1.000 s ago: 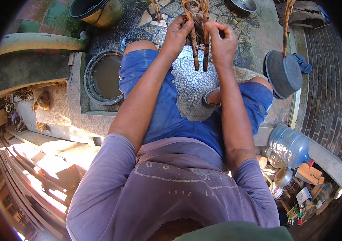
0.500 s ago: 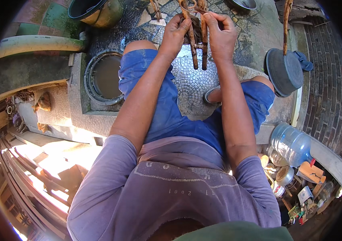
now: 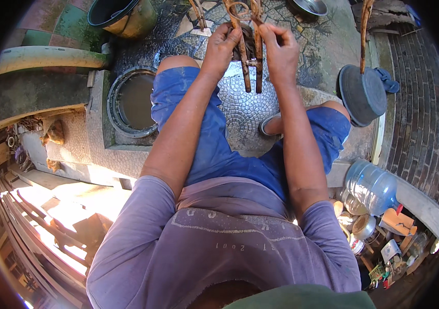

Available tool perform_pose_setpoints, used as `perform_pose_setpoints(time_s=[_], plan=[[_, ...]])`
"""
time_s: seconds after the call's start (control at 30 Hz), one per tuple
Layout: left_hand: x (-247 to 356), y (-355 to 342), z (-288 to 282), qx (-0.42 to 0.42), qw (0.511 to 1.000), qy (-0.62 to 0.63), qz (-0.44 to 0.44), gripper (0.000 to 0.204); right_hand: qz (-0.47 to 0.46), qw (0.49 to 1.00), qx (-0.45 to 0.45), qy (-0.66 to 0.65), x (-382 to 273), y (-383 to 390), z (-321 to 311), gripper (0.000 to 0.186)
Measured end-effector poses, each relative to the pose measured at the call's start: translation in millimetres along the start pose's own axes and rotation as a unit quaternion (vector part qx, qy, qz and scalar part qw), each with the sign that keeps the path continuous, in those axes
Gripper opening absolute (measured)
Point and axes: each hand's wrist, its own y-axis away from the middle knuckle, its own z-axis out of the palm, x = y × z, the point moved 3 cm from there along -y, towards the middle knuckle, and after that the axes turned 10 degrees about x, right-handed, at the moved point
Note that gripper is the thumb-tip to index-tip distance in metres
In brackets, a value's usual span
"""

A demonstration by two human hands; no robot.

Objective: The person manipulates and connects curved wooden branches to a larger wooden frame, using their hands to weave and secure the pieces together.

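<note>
Two brown sticks joined by a short crosspiece make a wooden frame (image 3: 245,74) in front of me at the top of the view. A thin pale-brown loop (image 3: 239,9) curves between its upper parts. My left hand (image 3: 219,54) is closed around the left stick, thumb uppermost. Beside the right stick, my right hand (image 3: 282,56) pinches the end of a dark brown strip (image 3: 256,19) between thumb and fingers. A dark coiled bundle (image 3: 249,44) shows between the sticks, partly hidden by them and my hands. The frame's top is cut off.
A water-filled round basin (image 3: 136,103) lies to my left, with a bucket (image 3: 126,18) beyond it. On the right are an overturned dark tub (image 3: 362,95), an upright stick (image 3: 365,36) and a large clear bottle (image 3: 371,185). A metal bowl (image 3: 309,7) sits far ahead.
The wooden frame and both hands have shifted slightly left. My right hand has come down a little with its fingers closer to the right stick, and the loop shows more fully.
</note>
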Motion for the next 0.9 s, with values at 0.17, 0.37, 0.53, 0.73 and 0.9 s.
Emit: perform_pose_setpoints(time_s=[0.17,0.37,0.53,0.73,0.9], plan=[[8,11,13,0.011,1.000,-0.001,0.004,0.029,0.031,0.999,-0.002,-0.016,14,8,-16,0.017],[6,5,3,0.019,0.999,0.041,-0.001,0.031,0.022,0.999,-0.024,-0.040,2,-4,1,0.019],[5,12,9,0.006,1.000,-0.011,0.018,0.027,0.076,0.997,-0.010,-0.031,21,12,-21,0.021],[8,8,7,0.016,0.999,0.038,0.000,0.025,0.012,0.998,-0.037,-0.049,-2,-9,-1,0.021],[-1,9,5,0.012,1.000,-0.007,0.018,0.026,0.059,0.997,-0.032,-0.030,18,12,-19,0.021]])
